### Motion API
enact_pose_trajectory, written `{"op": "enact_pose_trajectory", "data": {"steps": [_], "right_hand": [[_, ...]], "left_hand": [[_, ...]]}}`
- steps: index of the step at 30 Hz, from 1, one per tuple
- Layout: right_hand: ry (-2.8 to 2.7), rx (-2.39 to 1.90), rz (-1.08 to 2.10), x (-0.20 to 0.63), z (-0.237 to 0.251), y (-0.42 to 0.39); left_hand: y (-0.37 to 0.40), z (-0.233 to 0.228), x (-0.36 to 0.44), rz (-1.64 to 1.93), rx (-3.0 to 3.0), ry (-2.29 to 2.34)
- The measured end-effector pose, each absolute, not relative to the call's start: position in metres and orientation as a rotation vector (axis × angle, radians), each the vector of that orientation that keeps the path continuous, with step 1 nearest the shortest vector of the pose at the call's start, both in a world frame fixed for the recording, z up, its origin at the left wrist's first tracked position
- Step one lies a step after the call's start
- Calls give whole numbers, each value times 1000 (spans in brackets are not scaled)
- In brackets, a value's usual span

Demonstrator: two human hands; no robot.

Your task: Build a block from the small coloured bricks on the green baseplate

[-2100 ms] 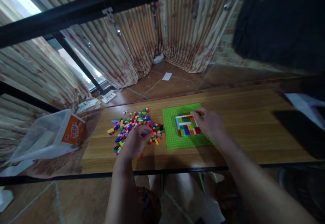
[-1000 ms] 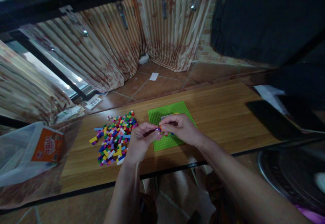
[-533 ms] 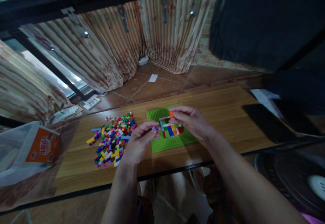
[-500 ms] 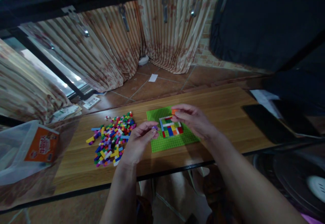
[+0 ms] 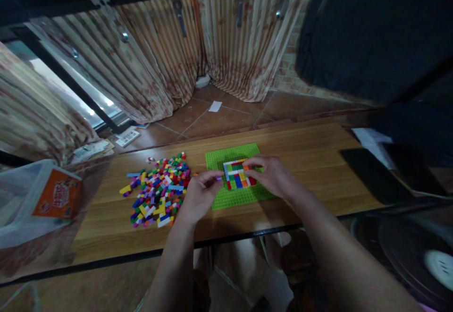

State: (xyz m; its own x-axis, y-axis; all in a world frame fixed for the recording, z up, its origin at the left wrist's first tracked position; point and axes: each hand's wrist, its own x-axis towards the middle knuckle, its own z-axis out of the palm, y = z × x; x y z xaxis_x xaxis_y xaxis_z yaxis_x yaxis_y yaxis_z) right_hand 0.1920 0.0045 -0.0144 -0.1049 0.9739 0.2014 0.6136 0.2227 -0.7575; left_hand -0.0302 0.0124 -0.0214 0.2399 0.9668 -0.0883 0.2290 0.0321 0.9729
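Observation:
A green baseplate (image 5: 231, 201) lies on the wooden table, with a rectangle of coloured bricks (image 5: 238, 181) built on its middle. My right hand (image 5: 271, 172) pinches an orange brick (image 5: 246, 165) at the right side of that rectangle; whether the brick is pressed onto it I cannot tell. At the plate's left edge, my left hand (image 5: 201, 194) is closed on a small purple brick (image 5: 219, 178), mostly covered by the fingers. A heap of loose bricks (image 5: 159, 187) in many colours spreads to the left of my left hand.
A clear plastic tub (image 5: 24, 208) with an orange label stands at the far left. Dark flat objects, one of them a black panel (image 5: 375, 175), lie at the table's right end. A round dark stool-like thing (image 5: 399, 246) is at lower right. Curtains hang behind the table (image 5: 311, 161).
My right hand has lowered the orange brick from above the plate's far edge to the right side of the built rectangle. My left hand stays nearly in place with the purple brick.

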Motion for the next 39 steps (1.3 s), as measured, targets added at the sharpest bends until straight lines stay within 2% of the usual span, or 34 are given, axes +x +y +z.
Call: {"op": "enact_pose_trajectory", "data": {"steps": [9,16,27,39], "right_hand": [[-1879,-1399,587,181,-28,8],[-1751,-1575,736,191,-36,11],[-1734,-1560,709,193,-34,13],[-1656,-1775,477,180,-44,15]], "left_hand": [[16,-27,-28,950,1481,1187],[17,-28,-29,921,1536,1177],[15,-28,-28,840,1644,1269],[13,-23,-28,901,1747,1290]]}}
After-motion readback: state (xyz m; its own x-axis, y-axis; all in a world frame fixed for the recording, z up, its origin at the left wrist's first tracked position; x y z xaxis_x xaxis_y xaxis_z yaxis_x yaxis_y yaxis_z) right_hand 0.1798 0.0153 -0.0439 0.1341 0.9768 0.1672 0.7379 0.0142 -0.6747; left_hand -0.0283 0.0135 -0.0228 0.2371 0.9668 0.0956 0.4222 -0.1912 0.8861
